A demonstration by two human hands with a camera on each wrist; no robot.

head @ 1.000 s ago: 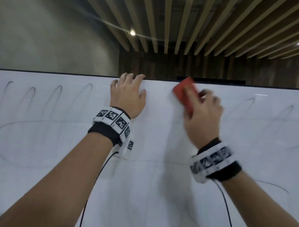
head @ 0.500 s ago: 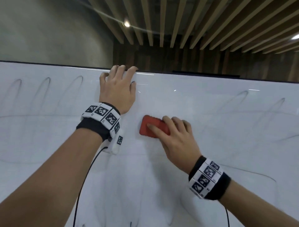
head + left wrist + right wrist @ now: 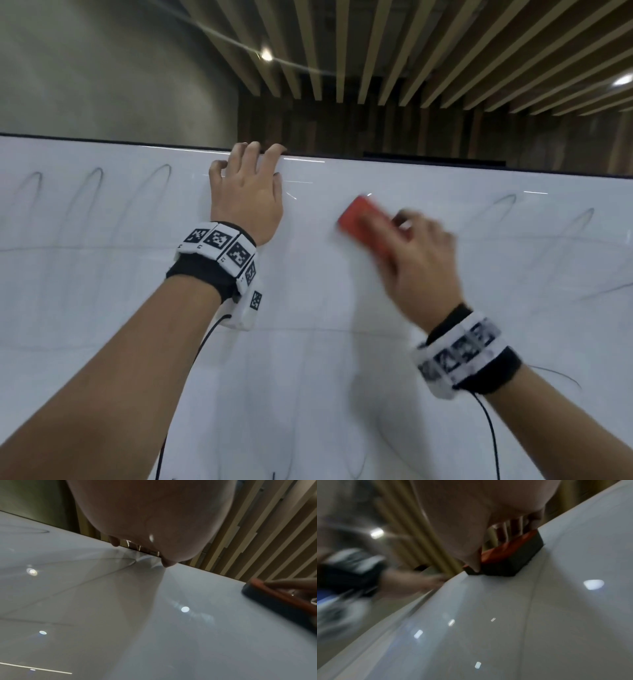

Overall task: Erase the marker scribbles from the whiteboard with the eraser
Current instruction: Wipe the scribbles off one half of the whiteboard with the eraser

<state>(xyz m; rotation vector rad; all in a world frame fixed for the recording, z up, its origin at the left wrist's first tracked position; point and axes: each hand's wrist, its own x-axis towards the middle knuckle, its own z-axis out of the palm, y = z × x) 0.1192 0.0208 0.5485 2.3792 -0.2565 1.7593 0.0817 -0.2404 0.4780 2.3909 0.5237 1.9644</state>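
Note:
The white whiteboard (image 3: 308,359) fills the lower view. Faint marker loops (image 3: 92,186) stay at its upper left, more loops (image 3: 496,209) at the upper right, and long strokes run lower down. My right hand (image 3: 418,253) grips the red eraser (image 3: 359,219), blurred with motion, and presses its dark felt side (image 3: 510,562) flat on the board below the top edge. My left hand (image 3: 248,192) lies on the board left of the eraser, its fingers hooked over the top edge (image 3: 411,161). The left wrist view catches the eraser (image 3: 281,601) at the right.
Behind the board rise a grey wall (image 3: 102,68), dark wood panels and a slatted ceiling (image 3: 411,51) with lamps. Cables hang from both wristbands along my forearms.
The eraser swept from the top edge down and left to below my left hand, then back up and right to where it is now. My left hand stayed on the top edge.

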